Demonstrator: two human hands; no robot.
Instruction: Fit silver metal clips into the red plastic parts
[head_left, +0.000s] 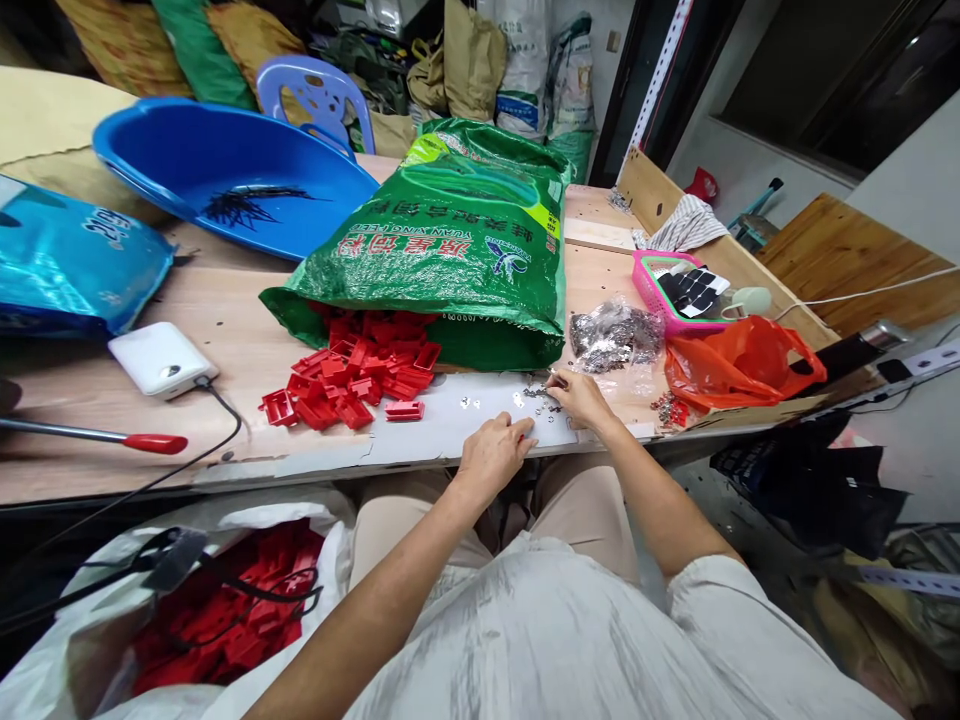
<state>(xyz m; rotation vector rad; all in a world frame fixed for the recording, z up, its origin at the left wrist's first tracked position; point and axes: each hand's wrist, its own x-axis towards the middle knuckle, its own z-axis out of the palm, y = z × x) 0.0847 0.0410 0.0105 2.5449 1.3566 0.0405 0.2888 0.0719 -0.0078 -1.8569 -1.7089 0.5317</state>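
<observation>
My left hand is at the table's front edge, its fingers curled over a red plastic part of which only a sliver shows. To its right, my right hand has thumb and forefinger pinched together over a small pile of metal pieces; whatever is between the fingertips is too small to make out. Several shiny metal bits lie on the light grey board to the left of the pile. One red plastic piece rests apart on the board, beside a heap of red plastic housings.
A green feed sack lies behind the heap, mouth toward me. Further around are a blue basin, a white box with a cable, a red-tipped lever, a clear bag of metal parts, and an orange bag.
</observation>
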